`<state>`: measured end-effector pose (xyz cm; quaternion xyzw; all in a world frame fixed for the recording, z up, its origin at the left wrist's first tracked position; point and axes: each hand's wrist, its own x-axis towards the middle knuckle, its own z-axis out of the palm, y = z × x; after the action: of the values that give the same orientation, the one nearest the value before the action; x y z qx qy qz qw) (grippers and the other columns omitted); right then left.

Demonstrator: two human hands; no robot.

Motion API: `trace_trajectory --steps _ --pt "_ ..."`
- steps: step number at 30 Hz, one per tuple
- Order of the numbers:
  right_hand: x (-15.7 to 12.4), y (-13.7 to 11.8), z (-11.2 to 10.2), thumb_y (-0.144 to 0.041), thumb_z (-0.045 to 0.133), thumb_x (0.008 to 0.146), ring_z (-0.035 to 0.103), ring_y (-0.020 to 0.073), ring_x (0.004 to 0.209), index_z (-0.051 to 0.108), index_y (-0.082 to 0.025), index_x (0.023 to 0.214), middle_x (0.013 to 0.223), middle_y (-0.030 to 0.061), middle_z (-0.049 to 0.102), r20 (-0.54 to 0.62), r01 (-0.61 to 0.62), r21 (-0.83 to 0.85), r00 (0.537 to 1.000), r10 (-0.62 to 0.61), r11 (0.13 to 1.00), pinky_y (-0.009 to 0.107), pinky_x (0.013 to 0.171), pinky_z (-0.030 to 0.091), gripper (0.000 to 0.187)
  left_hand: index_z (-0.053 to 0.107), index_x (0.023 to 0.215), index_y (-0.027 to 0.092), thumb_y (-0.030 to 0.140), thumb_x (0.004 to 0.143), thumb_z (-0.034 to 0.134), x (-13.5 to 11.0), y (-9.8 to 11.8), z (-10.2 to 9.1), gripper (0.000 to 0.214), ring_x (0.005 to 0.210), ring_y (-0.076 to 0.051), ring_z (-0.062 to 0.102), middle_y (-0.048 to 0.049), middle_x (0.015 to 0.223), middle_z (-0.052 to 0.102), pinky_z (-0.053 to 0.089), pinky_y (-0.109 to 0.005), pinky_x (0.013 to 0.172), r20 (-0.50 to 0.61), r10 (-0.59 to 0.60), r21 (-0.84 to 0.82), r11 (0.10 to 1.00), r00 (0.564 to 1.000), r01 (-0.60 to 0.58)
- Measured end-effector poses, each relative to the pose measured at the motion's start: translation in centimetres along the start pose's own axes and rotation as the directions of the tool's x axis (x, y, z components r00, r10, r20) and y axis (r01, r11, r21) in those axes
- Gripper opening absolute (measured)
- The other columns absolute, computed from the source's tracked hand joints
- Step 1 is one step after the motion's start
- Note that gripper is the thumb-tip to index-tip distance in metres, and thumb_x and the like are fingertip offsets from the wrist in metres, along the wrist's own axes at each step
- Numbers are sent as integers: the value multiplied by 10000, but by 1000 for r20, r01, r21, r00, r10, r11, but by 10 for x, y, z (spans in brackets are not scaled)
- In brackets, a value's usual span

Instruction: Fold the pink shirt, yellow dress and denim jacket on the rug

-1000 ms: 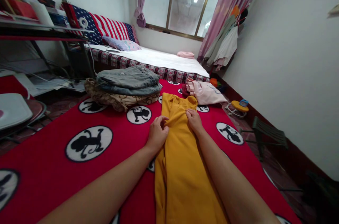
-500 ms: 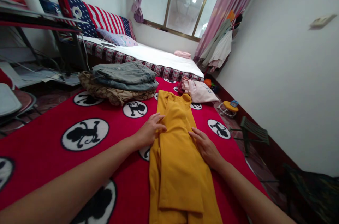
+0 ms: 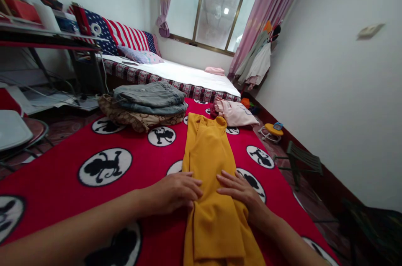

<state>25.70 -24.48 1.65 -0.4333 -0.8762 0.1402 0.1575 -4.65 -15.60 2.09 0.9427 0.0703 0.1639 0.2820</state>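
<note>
A yellow garment (image 3: 213, 153), folded into a long strip, lies lengthwise in front of me on a red blanket (image 3: 150, 165) printed with black monkey figures in white circles. My left hand (image 3: 177, 190) rests on the garment's left edge, its fingers reaching onto the cloth. On the opposite edge, my right hand (image 3: 241, 194) lies with fingers spread over the fabric. Neither hand visibly lifts the cloth. The garment's near end runs past the bottom of the view.
Folded jeans (image 3: 150, 97) sit on a brown patterned cloth (image 3: 125, 115) at the back left. A folded pink garment (image 3: 235, 113) lies at the back right. Beyond is a bed (image 3: 179, 67); a desk (image 3: 47, 40) stands left, a folding stool (image 3: 303, 157) right.
Both hands have slid down along the yellow garment toward me, and the cloth bunches slightly between them. The camera view has tilted up a little.
</note>
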Motion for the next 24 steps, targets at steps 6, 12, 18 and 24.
trace_trajectory --steps 6,12,18,24 --pt "-6 -35 -5 -482 513 900 622 213 1142 607 -299 1217 1188 66 685 -94 43 161 995 -28 986 396 1041 418 378 629 920 205 108 895 458 -36 47 -20 198 843 -128 665 -18 914 706 503 -194 775 78 -115 -117 985 990 124" --pt "3 -49 0 -467 524 908 686 204 989 682 -267 1125 1065 68 730 -153 -30 344 984 87 939 302 878 518 335 401 1393 313 129 753 666 -46 32 -15 717 1417 -304 290 -79 1533 335 320 -465 1126 97 -107 78 992 989 100" --pt "1 -70 -1 -505 520 889 702 214 873 723 -251 1069 965 71 748 -71 -129 387 983 169 913 292 819 522 371 579 993 242 73 850 474 -29 27 11 245 1089 -170 612 -19 1041 691 283 -394 1147 2 66 89 994 998 -66" --pt "31 -45 -40 -551 628 765 624 193 671 702 -178 778 731 50 685 -135 -312 642 853 503 701 277 603 518 381 608 977 176 240 879 483 11 20 -35 171 855 -173 650 -48 922 683 518 -248 749 -240 -227 -276 948 944 157"
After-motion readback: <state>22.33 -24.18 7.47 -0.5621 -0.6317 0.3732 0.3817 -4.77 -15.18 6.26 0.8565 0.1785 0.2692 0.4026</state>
